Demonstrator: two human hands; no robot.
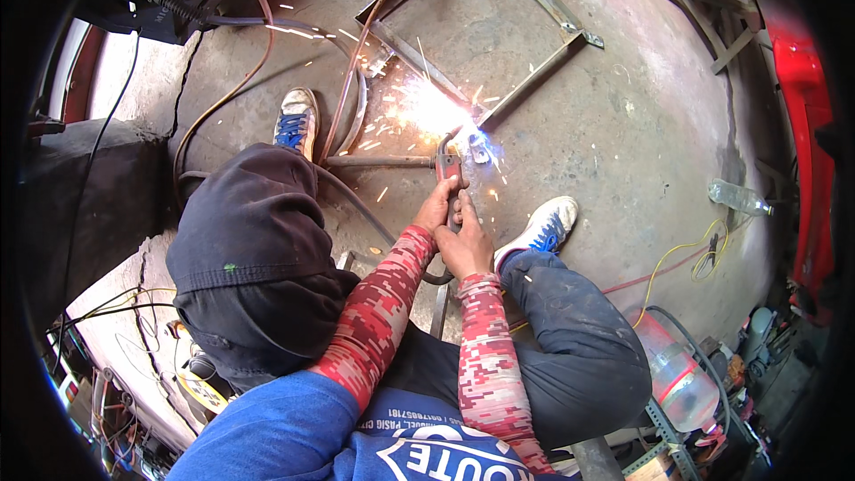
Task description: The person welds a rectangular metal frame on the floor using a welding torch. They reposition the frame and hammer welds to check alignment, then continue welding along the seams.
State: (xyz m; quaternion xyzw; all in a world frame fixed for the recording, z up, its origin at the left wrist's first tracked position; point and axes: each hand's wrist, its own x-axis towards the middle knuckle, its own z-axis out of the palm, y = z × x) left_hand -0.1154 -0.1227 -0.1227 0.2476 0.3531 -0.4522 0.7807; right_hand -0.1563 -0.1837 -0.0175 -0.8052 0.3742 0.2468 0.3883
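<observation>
Both of my hands are closed around a welding torch with a reddish handle [449,167] and a curved dark neck. My left hand [436,203] grips the lower handle, and my right hand [467,242] is wrapped close below it. A bright arc with flying sparks glows at the torch tip, beside the near corner of a square steel frame [537,80] lying on the floor. Glare hides the exact weld point. A brown metal bar [378,161] lies crosswise left of the torch. Red camouflage-patterned sleeves cover both my forearms.
A dark machine [169,4] with hoses and cables stands upper left. My shoes [297,122] flank the work. A plastic bottle [739,198], a yellow cord [663,258] and a large clear container [679,374] lie right. A red panel [802,142] borders the far right. Dark cloth [254,232] bulks at left.
</observation>
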